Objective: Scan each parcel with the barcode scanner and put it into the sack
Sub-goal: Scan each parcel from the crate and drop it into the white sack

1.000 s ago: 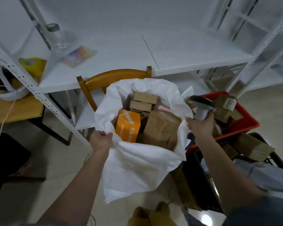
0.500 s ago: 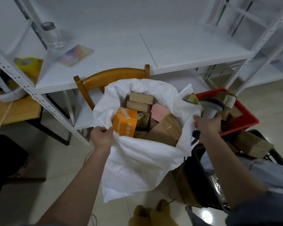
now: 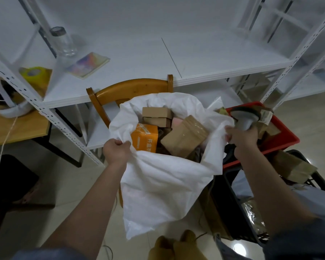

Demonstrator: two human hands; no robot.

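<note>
The white sack point(image 3: 163, 186) stands open in the middle on a wooden chair. Inside lie several parcels: an orange box point(image 3: 144, 137), a taped brown parcel point(image 3: 184, 136) and small brown boxes point(image 3: 157, 112). My left hand point(image 3: 116, 150) grips the sack's left rim. My right hand point(image 3: 240, 136) holds the grey barcode scanner point(image 3: 245, 117) and also clutches the sack's right rim. More parcels sit in the red crate point(image 3: 281, 141) behind my right hand.
A wooden chair point(image 3: 129, 89) backs onto a white metal shelf point(image 3: 139, 59) holding a glass jar point(image 3: 63, 41) and a booklet point(image 3: 88, 64). A brown box point(image 3: 293, 168) rests on a black crate point(image 3: 240, 209) at right. A wooden table point(image 3: 17, 126) stands at left.
Both hands have pulled the sack's rim wider and higher. The taped brown parcel has tipped further over inside the sack, and my right hand with the scanner has moved right.
</note>
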